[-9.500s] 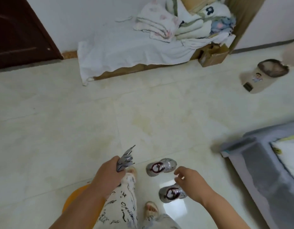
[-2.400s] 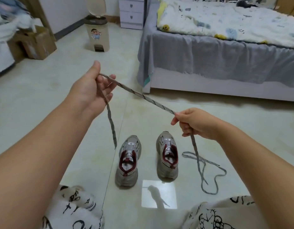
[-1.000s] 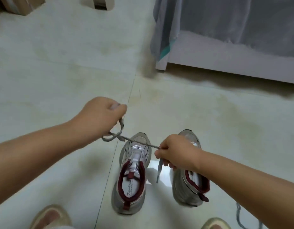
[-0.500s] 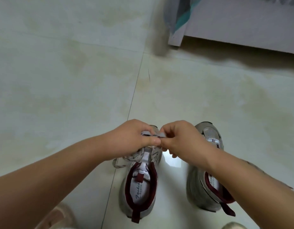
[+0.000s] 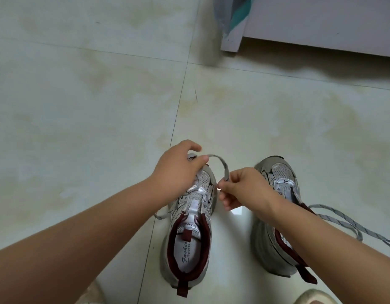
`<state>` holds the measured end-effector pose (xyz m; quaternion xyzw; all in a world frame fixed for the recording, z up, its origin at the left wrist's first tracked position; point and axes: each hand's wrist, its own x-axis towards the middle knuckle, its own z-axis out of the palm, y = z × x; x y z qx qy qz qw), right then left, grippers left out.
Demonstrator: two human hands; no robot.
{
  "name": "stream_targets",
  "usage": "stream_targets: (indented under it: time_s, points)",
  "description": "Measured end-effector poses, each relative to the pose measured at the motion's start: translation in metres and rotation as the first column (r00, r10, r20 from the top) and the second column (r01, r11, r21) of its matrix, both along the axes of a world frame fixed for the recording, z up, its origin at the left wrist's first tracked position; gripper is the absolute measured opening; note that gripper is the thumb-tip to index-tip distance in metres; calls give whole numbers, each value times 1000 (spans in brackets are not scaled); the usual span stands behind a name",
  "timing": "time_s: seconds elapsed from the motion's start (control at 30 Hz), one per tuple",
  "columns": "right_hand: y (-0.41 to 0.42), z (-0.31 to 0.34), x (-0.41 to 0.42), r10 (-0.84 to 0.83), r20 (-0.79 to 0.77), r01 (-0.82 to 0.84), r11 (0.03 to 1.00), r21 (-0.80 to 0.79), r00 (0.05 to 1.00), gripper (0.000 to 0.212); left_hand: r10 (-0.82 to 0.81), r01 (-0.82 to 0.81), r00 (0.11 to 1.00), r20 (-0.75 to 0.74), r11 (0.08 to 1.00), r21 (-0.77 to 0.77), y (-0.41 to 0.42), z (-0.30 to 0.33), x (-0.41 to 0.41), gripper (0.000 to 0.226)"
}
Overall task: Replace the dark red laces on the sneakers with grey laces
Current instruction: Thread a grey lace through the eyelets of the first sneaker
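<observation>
Since the frame half a second earlier, the two hands have been drawn apart, and a short arc of flat grey patterned lace (image 5: 220,164) is now exposed between them above the toe of the left-hand sneaker.

In the head view, the left hand (image 5: 176,170) is seen at the centre of the frame, resting over the toe of the silver-grey mesh sneaker with dark red collar lining (image 5: 190,233); the lace is pinched between its thumb and curled fingers. The right hand (image 5: 242,188), just right of centre, is closed in a pinch on the other end of the arc, its remaining fingers curled beneath. A further stretch of this lace is seen trailing off the sneaker's left side onto the pale glossy tiled floor (image 5: 80,106). The second matching sneaker (image 5: 277,178) stands just beside the first, partly hidden by the right forearm. Another grey lace (image 5: 343,222) lies loose on the floor at the right edge. The corner of a pale bed base (image 5: 321,23) with hanging grey and teal fabric (image 5: 231,14) is seen at the upper right.
</observation>
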<state>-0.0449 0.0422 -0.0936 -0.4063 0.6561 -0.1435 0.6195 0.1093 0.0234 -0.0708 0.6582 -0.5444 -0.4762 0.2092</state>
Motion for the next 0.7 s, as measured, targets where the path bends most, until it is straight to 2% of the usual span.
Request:
stream_targets:
  time_s: [0.1,0.2,0.27,0.33,0.43,0.5,0.57,0.63,0.7]
  points:
    - [1,-10,1,-84,57,79,993,83,995,18,-110,142,939,326,987,-75,10,-17,5,25]
    - [4,-19,7,-61,69,54,995,86,996,21,-287,347,829,479,937,-40,23,-26,7,13]
    - [5,-26,11,-24,45,23,999,30,999,19,-388,454,759,523,891,1,30,-29,6,13]
    - [4,-30,13,-8,33,9,1000,-13,999,16,-386,472,746,544,881,-22,35,-33,6,17]
    - [2,-30,12,36,33,-35,999,-32,999,20,-285,448,784,551,875,-185,38,-42,10,22]
    - [1,-31,10,76,-5,-76,996,-47,997,20,-269,471,818,508,820,-324,40,-42,13,17]
    - [1,-33,8,128,-80,-135,986,-95,989,14,-299,536,795,527,752,-382,40,-47,15,10]
    - [1,-36,9,204,-195,-236,959,-159,959,13,-320,577,755,573,740,-346,43,-52,13,12]
    - [1,-37,11,256,-305,-321,928,-188,917,16,-331,498,750,573,852,-160,43,-54,9,11]
